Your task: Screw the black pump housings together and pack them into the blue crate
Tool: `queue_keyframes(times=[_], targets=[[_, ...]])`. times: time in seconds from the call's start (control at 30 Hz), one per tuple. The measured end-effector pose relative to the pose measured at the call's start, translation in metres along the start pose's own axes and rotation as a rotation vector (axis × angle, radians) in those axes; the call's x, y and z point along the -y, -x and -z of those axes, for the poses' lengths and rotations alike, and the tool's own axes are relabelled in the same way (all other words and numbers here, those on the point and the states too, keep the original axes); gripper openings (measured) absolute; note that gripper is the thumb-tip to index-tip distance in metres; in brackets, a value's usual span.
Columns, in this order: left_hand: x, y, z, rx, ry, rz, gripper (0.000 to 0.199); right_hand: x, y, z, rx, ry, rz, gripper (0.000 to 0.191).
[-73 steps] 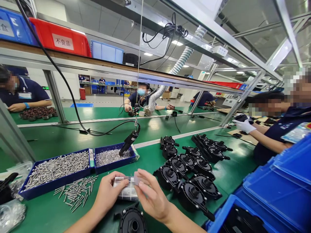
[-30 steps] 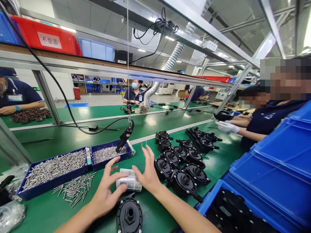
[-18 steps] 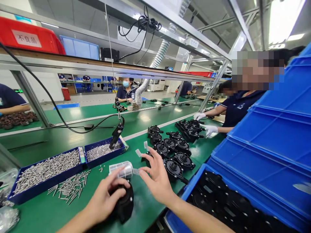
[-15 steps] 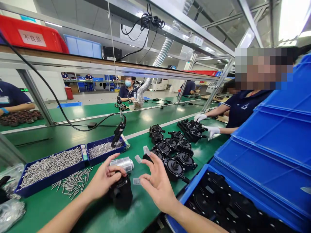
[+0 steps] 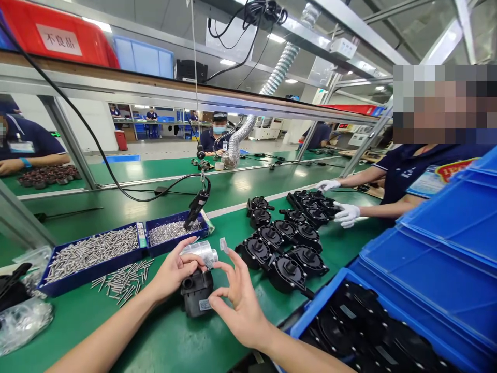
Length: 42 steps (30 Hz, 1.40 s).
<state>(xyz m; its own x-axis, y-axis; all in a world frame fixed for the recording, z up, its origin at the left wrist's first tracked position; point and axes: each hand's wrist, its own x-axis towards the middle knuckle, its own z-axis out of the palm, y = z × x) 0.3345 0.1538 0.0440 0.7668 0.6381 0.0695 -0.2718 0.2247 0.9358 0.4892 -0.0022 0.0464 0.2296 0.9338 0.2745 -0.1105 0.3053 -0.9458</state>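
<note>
My left hand grips the top of a small black pump standing on the green table, thumb and fingers around its upper edge. My right hand is at the pump's right side, fingers curved and apart. Its thumb tip touches a small pale label on the pump's side. Another translucent label clings to the raised index fingertip, and one more is at the middle fingertip. Right behind the pump, a shiny clear roll lies on its side, partly covered by my left fingers.
Blue trays hold long screws and small metal parts; loose screws lie in front. An electric screwdriver hangs above. Several black pumps stand to the right, beside a blue crate. A co-worker's gloved hands touch pumps farther back.
The pump has been turned and tilted, so its side faces me. My right thumb has moved left onto it, and the label from that thumb now lies on the pump. The view has shifted.
</note>
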Motion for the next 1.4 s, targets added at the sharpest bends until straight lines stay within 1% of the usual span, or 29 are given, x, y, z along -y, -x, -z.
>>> queue_keyframes(times=[0.1, 0.23, 0.6, 0.7, 0.8, 0.83, 0.87, 0.9, 0.93, 1.0, 1.07, 1.23, 1.4], targets=[[0.000, 0.001, -0.002, 0.008, -0.005, -0.004, 0.090, -0.001, 0.001, -0.002, 0.017, 0.013, 0.004, 0.091], [0.000, 0.002, -0.002, -0.013, 0.016, 0.012, 0.087, -0.004, 0.003, -0.002, 0.040, 0.047, 0.034, 0.090], [-0.003, 0.003, -0.003, -0.013, -0.028, 0.029, 0.089, -0.004, 0.006, -0.001, 0.078, 0.243, 0.215, 0.085], [-0.003, 0.003, -0.003, -0.001, -0.033, 0.025, 0.089, -0.006, 0.010, 0.001, 0.117, 0.397, 0.330, 0.088], [-0.002, 0.003, -0.003, 0.006, -0.045, 0.004, 0.087, -0.008, 0.014, 0.006, 0.179, 0.657, 0.550, 0.097], [-0.001, 0.002, -0.002, 0.005, -0.050, 0.000, 0.086, -0.008, 0.014, 0.008, 0.190, 0.724, 0.609, 0.099], [0.000, 0.002, -0.002, 0.003, -0.048, 0.000, 0.085, -0.008, 0.014, 0.010, 0.186, 0.756, 0.638, 0.099], [0.000, 0.002, -0.002, 0.002, -0.038, 0.003, 0.085, -0.007, 0.013, 0.011, 0.165, 0.751, 0.627, 0.097], [0.000, 0.002, -0.002, 0.005, -0.024, 0.007, 0.085, -0.006, 0.010, 0.013, 0.126, 0.713, 0.578, 0.092], [0.001, 0.002, -0.002, 0.013, 0.001, 0.008, 0.085, -0.006, 0.004, 0.017, 0.017, 0.606, 0.439, 0.080], [0.001, 0.002, -0.002, 0.020, 0.004, 0.004, 0.084, -0.008, -0.004, 0.022, -0.050, 0.540, 0.342, 0.072], [0.001, 0.002, -0.003, 0.012, -0.009, 0.008, 0.087, -0.016, -0.013, 0.029, -0.010, 0.478, 0.260, 0.074], [-0.001, 0.003, -0.004, 0.016, -0.023, -0.003, 0.087, -0.013, -0.008, 0.026, -0.006, 0.443, 0.264, 0.072]])
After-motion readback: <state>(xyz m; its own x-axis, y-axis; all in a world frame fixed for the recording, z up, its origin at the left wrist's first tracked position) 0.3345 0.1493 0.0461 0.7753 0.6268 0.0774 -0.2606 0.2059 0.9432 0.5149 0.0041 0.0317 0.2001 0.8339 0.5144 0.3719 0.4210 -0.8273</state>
